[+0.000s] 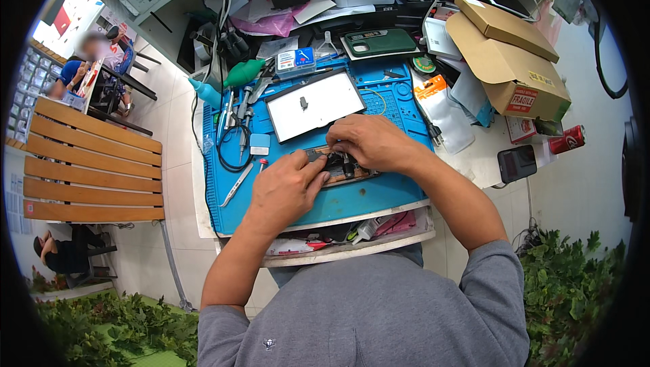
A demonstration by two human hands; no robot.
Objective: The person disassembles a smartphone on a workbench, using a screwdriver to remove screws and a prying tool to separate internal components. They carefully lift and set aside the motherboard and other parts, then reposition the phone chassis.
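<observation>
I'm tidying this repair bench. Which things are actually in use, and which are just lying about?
In use:
left hand and right hand, both on the opened phone
blue work mat

Lying about:
white panel
tweezers
green phone case
cardboard box
red can

Grey short-sleeved shirt (365,313), small dark emblem on chest; forearms bare, no gloves.

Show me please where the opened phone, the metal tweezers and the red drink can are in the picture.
opened phone (336,167): head view, on its exposed inner parts between both hands.
metal tweezers (236,185): head view, middle of the shaft, on the blue mat.
red drink can (567,140): head view, on its side wall.
</observation>
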